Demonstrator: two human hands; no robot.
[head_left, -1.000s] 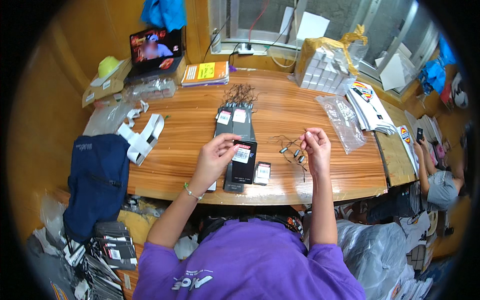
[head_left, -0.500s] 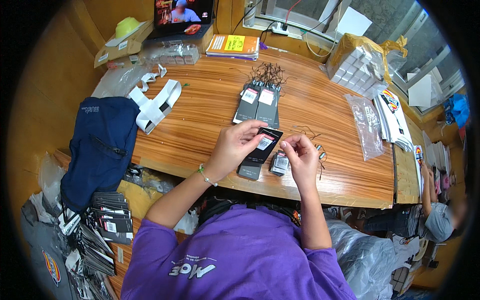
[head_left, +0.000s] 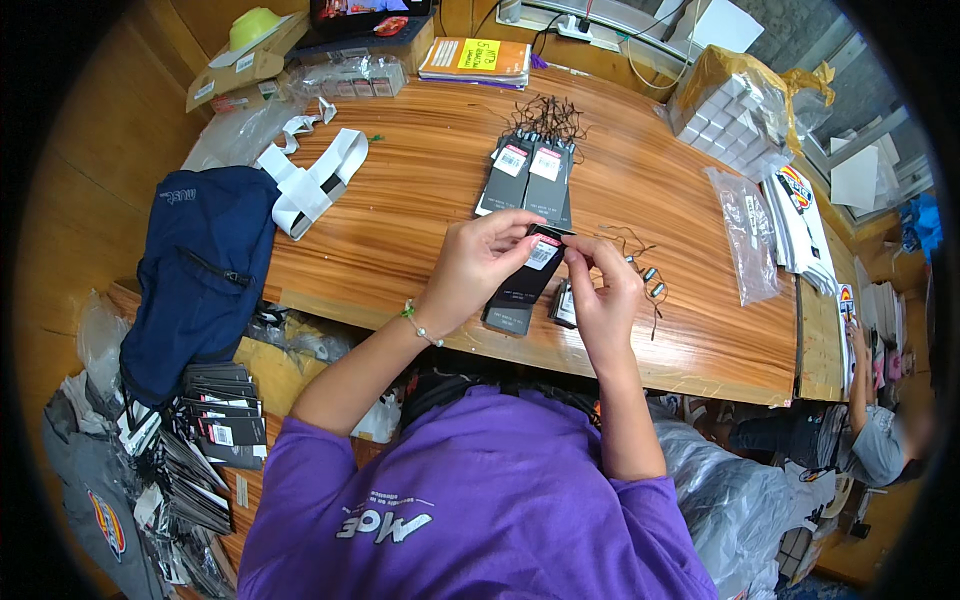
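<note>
A black hang tag (head_left: 528, 278) with a white barcode label is between my hands over the table's near edge. My left hand (head_left: 485, 258) grips its upper left side, thumb on the front. At its upper right corner the thumb and forefinger of my right hand (head_left: 606, 290) are pinched together; anything small between them is hidden. Under the held tag a grey tag (head_left: 508, 318) lies on the wood. Partly behind my right hand sits a small stack of barcode-labelled pieces (head_left: 563, 306). Farther off are piled grey hang tags (head_left: 510, 188) with black strings (head_left: 545, 118).
Loose black strings (head_left: 652, 275) lie right of my right hand on the wooden table (head_left: 410, 220). A navy garment (head_left: 195, 280) hangs over the left edge, near white straps (head_left: 315, 185). A wrapped block of white boxes (head_left: 730, 120) stands far right. Another person (head_left: 865, 440) is at right.
My right hand has moved up and left to the held tag's corner, where it was apart before. The tag now stands more upright. The view has shifted slightly.
</note>
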